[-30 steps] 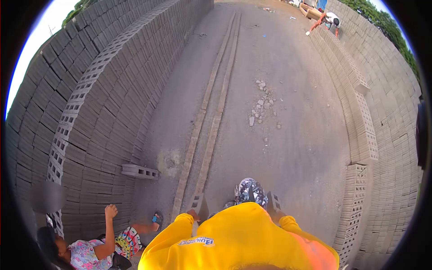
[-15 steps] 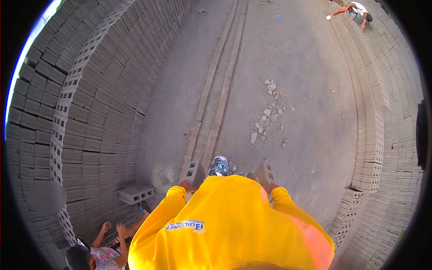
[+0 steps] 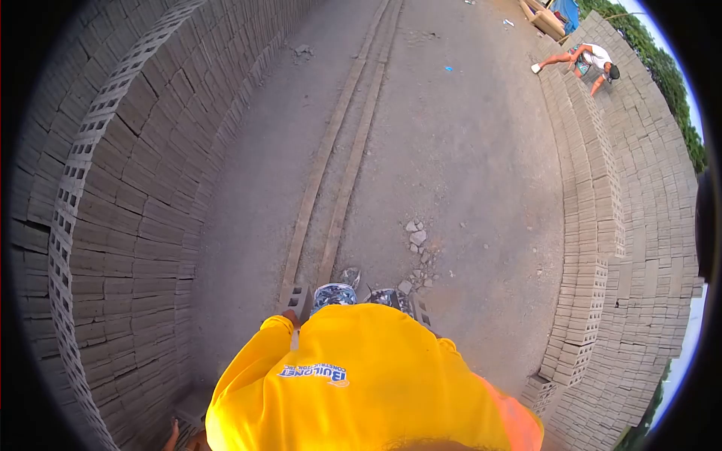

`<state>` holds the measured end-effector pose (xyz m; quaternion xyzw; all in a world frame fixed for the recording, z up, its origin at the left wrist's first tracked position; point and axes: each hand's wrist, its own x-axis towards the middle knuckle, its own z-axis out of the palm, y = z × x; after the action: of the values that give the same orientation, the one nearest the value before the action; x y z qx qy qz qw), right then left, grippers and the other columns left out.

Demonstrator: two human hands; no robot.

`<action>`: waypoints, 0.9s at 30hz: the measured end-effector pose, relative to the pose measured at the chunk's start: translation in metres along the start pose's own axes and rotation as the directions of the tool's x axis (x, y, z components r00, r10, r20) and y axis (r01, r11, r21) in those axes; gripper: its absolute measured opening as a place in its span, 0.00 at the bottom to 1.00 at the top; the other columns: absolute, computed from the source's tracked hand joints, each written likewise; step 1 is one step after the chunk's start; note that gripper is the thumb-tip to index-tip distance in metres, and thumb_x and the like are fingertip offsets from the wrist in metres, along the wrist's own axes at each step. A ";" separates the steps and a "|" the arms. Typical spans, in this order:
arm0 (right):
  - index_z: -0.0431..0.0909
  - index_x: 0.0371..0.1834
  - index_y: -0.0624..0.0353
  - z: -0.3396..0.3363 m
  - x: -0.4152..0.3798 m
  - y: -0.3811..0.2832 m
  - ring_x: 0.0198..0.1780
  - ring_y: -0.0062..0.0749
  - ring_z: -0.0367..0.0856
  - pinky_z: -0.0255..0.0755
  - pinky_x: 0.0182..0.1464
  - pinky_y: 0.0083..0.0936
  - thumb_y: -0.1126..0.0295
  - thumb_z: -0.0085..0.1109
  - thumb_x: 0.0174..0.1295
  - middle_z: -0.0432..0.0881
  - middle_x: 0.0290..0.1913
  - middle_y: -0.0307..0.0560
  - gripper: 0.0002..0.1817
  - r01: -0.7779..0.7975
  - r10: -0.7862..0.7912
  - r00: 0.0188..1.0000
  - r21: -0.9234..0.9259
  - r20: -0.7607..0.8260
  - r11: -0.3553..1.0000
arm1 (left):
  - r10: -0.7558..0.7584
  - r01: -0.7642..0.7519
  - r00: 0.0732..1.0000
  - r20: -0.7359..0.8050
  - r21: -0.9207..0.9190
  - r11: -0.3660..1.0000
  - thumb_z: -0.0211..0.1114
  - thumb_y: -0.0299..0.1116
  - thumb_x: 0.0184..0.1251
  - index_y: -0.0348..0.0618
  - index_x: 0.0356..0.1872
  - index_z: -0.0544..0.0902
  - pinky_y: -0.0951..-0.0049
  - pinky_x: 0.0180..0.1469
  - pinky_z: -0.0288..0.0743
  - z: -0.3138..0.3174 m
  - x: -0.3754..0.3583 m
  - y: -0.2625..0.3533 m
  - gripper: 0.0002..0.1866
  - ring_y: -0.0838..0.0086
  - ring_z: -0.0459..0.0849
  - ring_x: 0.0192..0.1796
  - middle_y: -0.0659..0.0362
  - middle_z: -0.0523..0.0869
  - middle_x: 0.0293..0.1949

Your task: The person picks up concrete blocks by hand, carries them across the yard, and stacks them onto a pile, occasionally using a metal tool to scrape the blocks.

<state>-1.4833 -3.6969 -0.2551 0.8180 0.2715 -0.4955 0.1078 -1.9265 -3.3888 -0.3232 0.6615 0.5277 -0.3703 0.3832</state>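
My left hand (image 3: pixel 290 318) is closed on a grey hollow concrete block (image 3: pixel 301 299), which hangs at my left side with its holes facing up. Another hollow concrete block (image 3: pixel 423 311) shows in part at my right side, below the yellow sleeve. The sleeve and my body cover my right hand itself. Between the two blocks are my patterned trouser legs and a shoe (image 3: pixel 350 276).
Two long wooden planks (image 3: pixel 347 180) run forward along the dusty floor. Broken concrete pieces (image 3: pixel 418 237) lie ahead to the right. Tall block stacks (image 3: pixel 135 218) line the left, with more stacks (image 3: pixel 594 301) on the right. One person (image 3: pixel 587 60) bends over the far right stack; another person's hand (image 3: pixel 174 434) shows lower left.
I have moved forward with the blocks, so the rubble and the far person appear nearer. The block on the floor at left and most of the person beside it have left the view.
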 end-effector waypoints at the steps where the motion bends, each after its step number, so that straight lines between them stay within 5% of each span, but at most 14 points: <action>1: 0.55 0.77 0.43 -0.032 0.011 -0.013 0.67 0.56 0.72 0.66 0.69 0.41 0.46 0.66 0.51 0.74 0.66 0.59 0.50 -0.009 0.009 1.000 -0.002 -0.002 1.000 | -0.009 0.008 1.000 0.012 0.033 0.999 0.75 0.50 0.43 0.35 0.53 0.81 0.59 0.59 0.77 -0.038 0.009 0.023 0.37 0.50 0.81 0.60 0.39 0.83 0.54; 4: 0.55 0.77 0.42 -0.114 0.045 -0.054 0.67 0.56 0.72 0.66 0.69 0.41 0.45 0.66 0.51 0.74 0.66 0.59 0.49 -0.027 0.027 1.000 0.005 -0.009 1.000 | 0.013 -0.008 0.994 -0.107 0.050 0.999 0.76 0.47 0.42 0.35 0.55 0.79 0.59 0.61 0.76 -0.126 0.053 0.070 0.37 0.49 0.81 0.60 0.41 0.82 0.56; 10: 0.55 0.77 0.41 -0.278 0.160 -0.139 0.67 0.56 0.73 0.66 0.68 0.42 0.45 0.66 0.52 0.74 0.66 0.60 0.49 -0.054 0.054 0.999 0.005 0.002 0.999 | -0.032 0.029 0.994 -0.109 -0.029 0.999 0.75 0.45 0.50 0.36 0.58 0.77 0.59 0.67 0.70 -0.323 0.127 0.184 0.35 0.51 0.78 0.63 0.43 0.80 0.59; 16: 0.55 0.77 0.40 -0.472 0.290 -0.215 0.67 0.56 0.73 0.67 0.68 0.42 0.45 0.65 0.52 0.73 0.67 0.60 0.48 -0.057 0.056 0.998 0.006 0.013 0.998 | -0.023 0.032 0.986 -0.167 0.051 0.998 0.76 0.46 0.48 0.36 0.58 0.77 0.59 0.66 0.71 -0.525 0.233 0.311 0.36 0.50 0.79 0.63 0.44 0.80 0.60; 18: 0.55 0.77 0.40 -0.528 0.321 -0.230 0.67 0.56 0.73 0.67 0.68 0.42 0.45 0.65 0.52 0.73 0.67 0.60 0.48 -0.067 0.067 0.998 -0.003 0.020 0.998 | -0.051 0.050 0.996 -0.067 -0.010 0.999 0.76 0.46 0.48 0.35 0.58 0.76 0.59 0.65 0.72 -0.604 0.264 0.350 0.37 0.51 0.79 0.62 0.43 0.80 0.60; 22: 0.55 0.78 0.40 -0.645 0.384 -0.269 0.67 0.56 0.73 0.67 0.68 0.42 0.45 0.65 0.53 0.73 0.67 0.60 0.48 -0.059 0.060 0.998 -0.054 0.014 0.997 | -0.069 0.068 0.998 -0.002 -0.066 0.995 0.76 0.46 0.48 0.34 0.60 0.75 0.59 0.63 0.74 -0.721 0.306 0.422 0.39 0.51 0.79 0.62 0.41 0.80 0.60; 27: 0.55 0.77 0.39 -0.782 0.501 -0.311 0.67 0.56 0.72 0.68 0.67 0.43 0.46 0.67 0.53 0.72 0.67 0.61 0.48 -0.065 0.068 0.997 -0.061 0.038 0.996 | -0.042 0.032 0.994 -0.096 -0.104 0.994 0.79 0.46 0.41 0.35 0.55 0.78 0.60 0.61 0.76 -0.832 0.394 0.501 0.38 0.48 0.81 0.59 0.40 0.82 0.56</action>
<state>-0.8853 -2.9214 -0.2817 0.8129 0.2564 -0.4998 0.1539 -1.2970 -2.5540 -0.2577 0.6485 0.5764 -0.3166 0.3833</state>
